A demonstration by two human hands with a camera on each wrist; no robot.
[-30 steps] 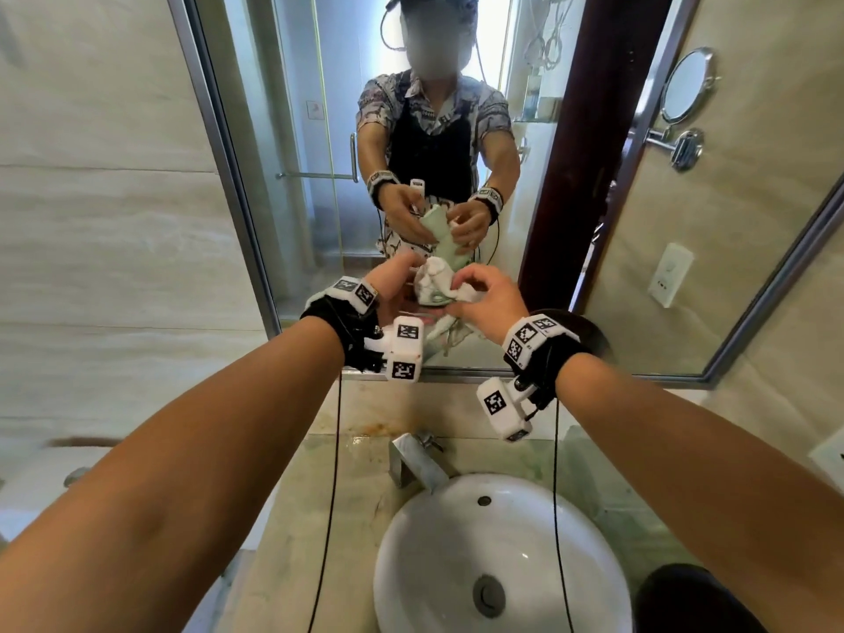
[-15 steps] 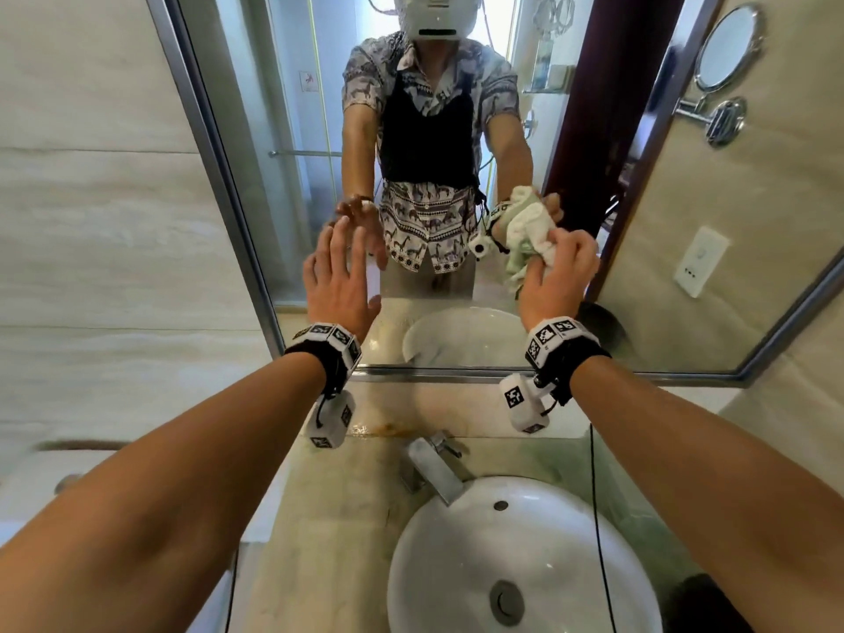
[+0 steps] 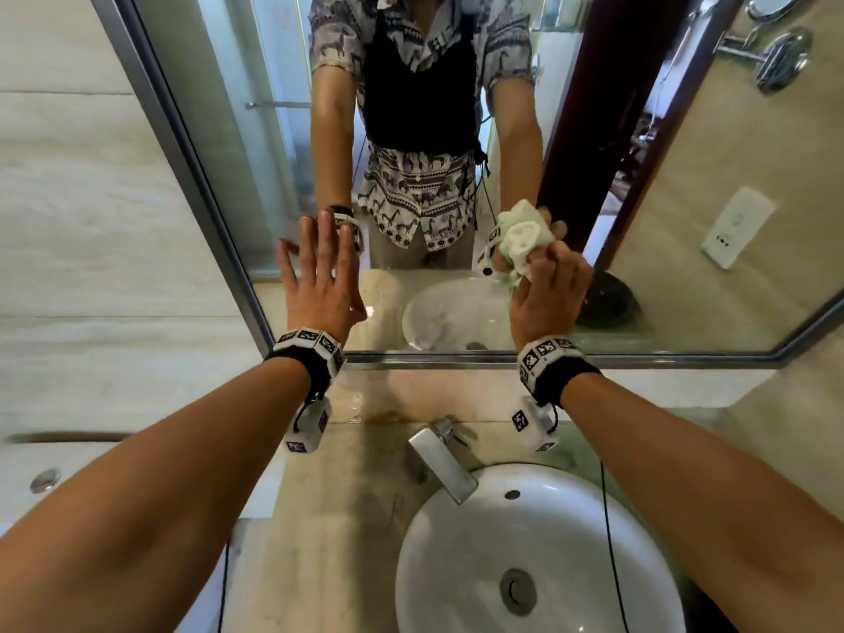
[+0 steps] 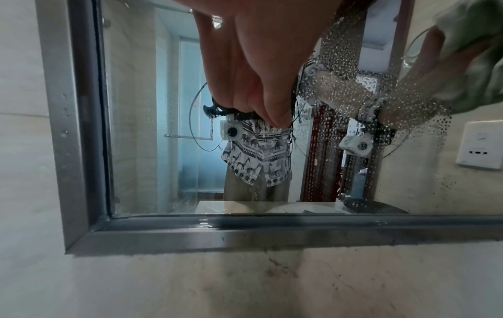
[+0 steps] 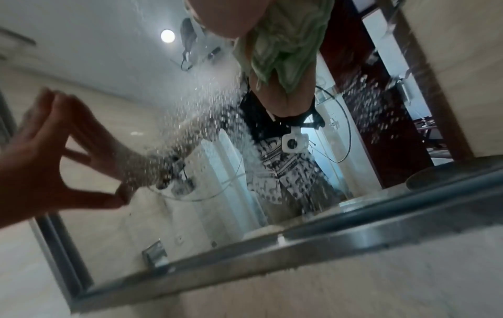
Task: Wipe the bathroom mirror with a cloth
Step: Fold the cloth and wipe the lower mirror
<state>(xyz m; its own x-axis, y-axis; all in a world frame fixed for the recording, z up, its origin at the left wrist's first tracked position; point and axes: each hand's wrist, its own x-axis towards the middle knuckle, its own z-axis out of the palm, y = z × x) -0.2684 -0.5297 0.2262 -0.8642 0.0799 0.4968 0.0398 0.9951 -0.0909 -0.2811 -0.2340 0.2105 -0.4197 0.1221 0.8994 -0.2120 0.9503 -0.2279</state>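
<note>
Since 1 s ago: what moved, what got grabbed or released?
The left hand let go of the cloth, swung out to its own side and now lies flat with straight fingers at the mirror. The right hand kept the bunched cloth alone and carried it to its own side, up to the glass. Basin and faucet unchanged.

Pale green-and-white cloth, silver-framed mirror, white basin, black wristbands
</note>
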